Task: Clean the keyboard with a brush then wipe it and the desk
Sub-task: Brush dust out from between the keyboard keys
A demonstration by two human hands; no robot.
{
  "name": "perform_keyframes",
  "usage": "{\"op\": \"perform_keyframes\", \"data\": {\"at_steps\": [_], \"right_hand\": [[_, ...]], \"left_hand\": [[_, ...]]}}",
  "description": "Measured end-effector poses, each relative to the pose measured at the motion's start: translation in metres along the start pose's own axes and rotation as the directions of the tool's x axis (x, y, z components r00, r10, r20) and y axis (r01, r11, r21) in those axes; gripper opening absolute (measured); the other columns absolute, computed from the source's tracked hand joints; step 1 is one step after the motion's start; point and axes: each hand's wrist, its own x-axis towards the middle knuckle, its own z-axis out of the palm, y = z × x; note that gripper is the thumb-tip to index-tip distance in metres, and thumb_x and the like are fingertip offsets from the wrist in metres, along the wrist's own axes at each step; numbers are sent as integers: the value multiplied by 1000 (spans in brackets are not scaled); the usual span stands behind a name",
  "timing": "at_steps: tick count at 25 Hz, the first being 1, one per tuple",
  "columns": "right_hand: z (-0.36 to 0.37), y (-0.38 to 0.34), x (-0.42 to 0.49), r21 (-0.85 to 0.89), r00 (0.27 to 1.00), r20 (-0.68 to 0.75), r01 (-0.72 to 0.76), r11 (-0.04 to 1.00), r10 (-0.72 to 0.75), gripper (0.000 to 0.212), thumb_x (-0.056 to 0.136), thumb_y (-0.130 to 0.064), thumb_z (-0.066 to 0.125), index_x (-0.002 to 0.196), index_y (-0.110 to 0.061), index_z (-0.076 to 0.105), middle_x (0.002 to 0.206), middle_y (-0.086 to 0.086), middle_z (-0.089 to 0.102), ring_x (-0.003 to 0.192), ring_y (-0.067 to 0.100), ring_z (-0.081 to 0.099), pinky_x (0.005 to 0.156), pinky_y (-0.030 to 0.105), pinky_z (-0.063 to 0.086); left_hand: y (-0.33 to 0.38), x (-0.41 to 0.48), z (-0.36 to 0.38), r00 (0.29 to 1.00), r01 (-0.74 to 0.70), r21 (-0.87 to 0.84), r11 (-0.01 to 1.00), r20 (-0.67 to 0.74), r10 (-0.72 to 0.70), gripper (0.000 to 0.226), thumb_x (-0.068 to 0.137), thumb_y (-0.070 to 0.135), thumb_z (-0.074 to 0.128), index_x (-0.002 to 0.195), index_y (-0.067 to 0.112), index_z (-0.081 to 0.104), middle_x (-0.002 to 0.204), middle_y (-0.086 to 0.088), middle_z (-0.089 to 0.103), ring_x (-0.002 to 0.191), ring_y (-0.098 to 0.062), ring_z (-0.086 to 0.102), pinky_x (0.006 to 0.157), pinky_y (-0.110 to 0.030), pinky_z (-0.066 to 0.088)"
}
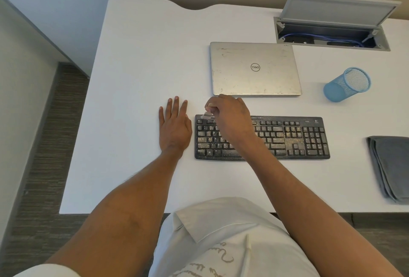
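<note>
Right hand [230,119] is pinching a pale, blurred brush [207,116] at the left end of the keyboard [287,139].
Keys are running rightward from its fingers [213,108]; left hand [174,128] is lying flat, outstretched.

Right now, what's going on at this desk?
A person is brushing a black keyboard that is speckled with crumbs and dust. The right hand pinches a small pale brush, blurred, at the keyboard's far left corner. The left hand lies flat on the white desk just beside the keyboard's left end. Grit shows across most keys, so the wiping step looks not yet begun. A folded grey cloth lies at the right edge, and a closed laptop sits behind the keyboard.
</note>
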Motion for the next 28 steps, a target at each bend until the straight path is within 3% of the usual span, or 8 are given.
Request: {"op": "perform_keyframes", "data": {"at_steps": [3, 7, 13, 17, 20, 24, 28], "right_hand": [[1, 0, -2, 4, 998, 53, -13, 1000, 12, 23, 106, -21, 49, 103, -22, 72, 96, -3, 70, 93, 21, 63, 89, 38, 40], [-4, 7, -2, -183, 999, 27, -26, 983, 31, 20, 103, -13, 52, 98, -22, 70, 94, -4, 68, 93, 21, 61, 83, 33, 32], [-3, 2, -2, 87, 998, -51, -38, 995, 43, 20, 104, -19, 53, 97, -20, 72, 91, -4, 71, 86, 20, 61, 89, 39, 42], [2, 9, -2, -13, 997, 29, -67, 998, 68, 24, 103, -13, 50, 97, -22, 71, 93, -3, 70, 88, 22, 64, 90, 39, 40], [-3, 14, -2, -130, 996, -24, -93, 987, 91, 22, 101, -10, 51, 96, -22, 69, 93, -5, 69, 87, 20, 60, 85, 34, 34], [-4, 11, -1, 50, 992, -79, -95, 994, 98, 22, 102, -12, 52, 94, -20, 70, 91, -5, 68, 85, 19, 59, 86, 35, 34], [5, 8, -2, -10, 999, 1, -48, 999, 48, 23, 102, -12, 50, 97, -22, 69, 93, -6, 67, 88, 19, 62, 87, 34, 33]], "left_hand": [[0, 1, -1, 1000, 3, 6, 1000, 8, -3, 58, 108, 23, 29, 165, 23, 35, 176, -4, 22, 165, -21, 9, 134, -48, 3], [0, 0, -1, 1000, -4, 8, 1000, 1, 4, 59, 106, 25, 26, 165, 22, 35, 176, -4, 23, 165, -22, 10, 134, -49, 4], [0, 1, 0, 1000, 0, 9, 1000, 3, 0, 58, 107, 23, 31, 164, 22, 35, 176, -5, 23, 165, -22, 10, 134, -48, 3], [0, 0, 0, 1000, 0, 13, 1000, 4, 0, 57, 108, 24, 30, 165, 23, 35, 176, -4, 22, 165, -21, 9, 134, -48, 2], [-1, 0, 0, 1000, -2, 10, 1000, 3, 2, 57, 108, 25, 29, 165, 23, 34, 176, -4, 22, 165, -21, 9, 134, -48, 3], [-1, 0, 0, 1000, -5, 2, 1000, 3, 5, 58, 107, 26, 26, 164, 23, 35, 176, -4, 23, 165, -21, 9, 134, -49, 4], [0, 0, 0, 1000, -8, 8, 1000, 2, 8, 63, 105, 30, 18, 164, 23, 35, 176, -4, 23, 165, -21, 10, 134, -48, 3]]}}
